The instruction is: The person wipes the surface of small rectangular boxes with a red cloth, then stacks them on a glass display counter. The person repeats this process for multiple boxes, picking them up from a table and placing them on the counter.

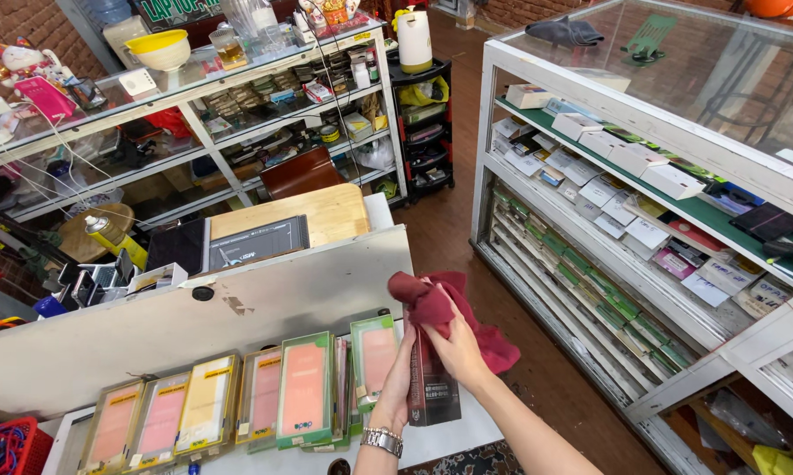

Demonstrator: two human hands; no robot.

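Left hand (400, 380) holds dark box (433, 387); red cloth (445, 310) crumpled.

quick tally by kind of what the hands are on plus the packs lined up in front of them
dark red cloth: 1
dark upright box: 1
flat packs with pink or yellow faces: at least 6
total: at least 8
left hand steadies the box; right hand holds the cloth.

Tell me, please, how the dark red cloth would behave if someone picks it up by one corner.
The dark red cloth would probably hang limp: it already bunches in folds under the right hand. It looks light and easy to grip, not slippery. It drapes over the dark box held by the left hand, so it likely keeps no shape.
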